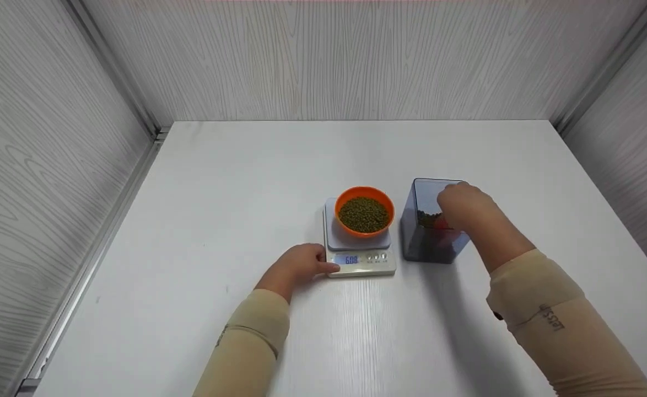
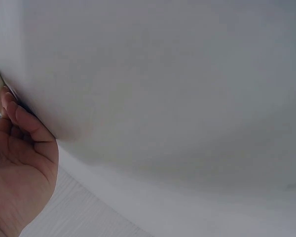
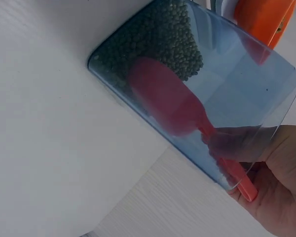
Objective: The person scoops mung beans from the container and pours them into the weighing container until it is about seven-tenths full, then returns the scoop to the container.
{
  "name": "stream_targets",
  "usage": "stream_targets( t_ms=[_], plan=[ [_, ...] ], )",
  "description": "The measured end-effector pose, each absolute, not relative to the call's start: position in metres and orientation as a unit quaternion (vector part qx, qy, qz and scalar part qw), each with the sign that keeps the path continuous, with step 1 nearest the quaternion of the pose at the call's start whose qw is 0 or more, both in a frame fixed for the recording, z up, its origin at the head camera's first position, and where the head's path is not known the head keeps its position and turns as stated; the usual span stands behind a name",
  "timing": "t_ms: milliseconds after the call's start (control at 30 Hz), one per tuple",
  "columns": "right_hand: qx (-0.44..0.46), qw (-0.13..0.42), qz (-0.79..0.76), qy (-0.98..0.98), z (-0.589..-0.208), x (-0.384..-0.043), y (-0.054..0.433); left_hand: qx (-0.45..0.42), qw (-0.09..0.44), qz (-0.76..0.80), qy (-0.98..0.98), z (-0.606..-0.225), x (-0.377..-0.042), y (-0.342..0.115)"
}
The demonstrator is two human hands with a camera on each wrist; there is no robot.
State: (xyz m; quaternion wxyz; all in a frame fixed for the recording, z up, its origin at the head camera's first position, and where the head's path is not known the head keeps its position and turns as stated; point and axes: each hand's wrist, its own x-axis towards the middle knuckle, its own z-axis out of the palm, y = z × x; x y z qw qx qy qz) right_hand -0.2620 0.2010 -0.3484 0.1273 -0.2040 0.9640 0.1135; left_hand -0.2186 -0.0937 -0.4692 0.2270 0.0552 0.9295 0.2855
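An orange bowl [image 1: 364, 193] of green mung beans sits on the pan of a white kitchen scale [image 1: 360, 269], whose display seems to read 608. My left hand [image 1: 302, 261] holds the scale's front left corner, thumb on the front edge and fingers bent against the side; in the left wrist view this hand [image 2: 20, 160] shows at the left edge. My right hand [image 1: 468, 208] reaches into a translucent blue-grey container [image 1: 416, 242]. It grips the handle of a red scoop [image 3: 163, 96], whose head lies against the mung beans [image 3: 180, 47] inside, seen through the wall.
The container stands upright just right of the scale on a white table [image 1: 235, 182]. Pale wood-grain panels [image 1: 323, 60] rise behind the table and at both sides. My right forearm [image 1: 566, 320] crosses the table's right front area.
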Motion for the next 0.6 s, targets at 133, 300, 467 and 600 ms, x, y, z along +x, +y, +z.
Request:
stream_targets(
  t_ms=[133, 300, 467, 600],
  plan=[
    [-0.211, 0.125, 0.084, 0.966, -0.35, -0.267, 0.208, 0.05, 0.229, 0.287, 0.929, -0.47, -0.219, -0.094],
    [-0.226, 0.131, 0.046, 0.964, -0.353, -0.272, 0.214, 0.051, 0.231, 0.286, 0.929, -0.474, -0.222, -0.095],
    [-0.245, 0.149, -0.038, 0.957, -0.357, -0.272, 0.219, 0.052, 0.229, 0.284, 0.93, -0.477, -0.222, -0.095],
    [-0.272, 0.147, -0.062, 0.949, -0.36, -0.273, 0.219, 0.052, 0.23, 0.285, 0.929, -0.475, -0.221, -0.094]
  ],
)
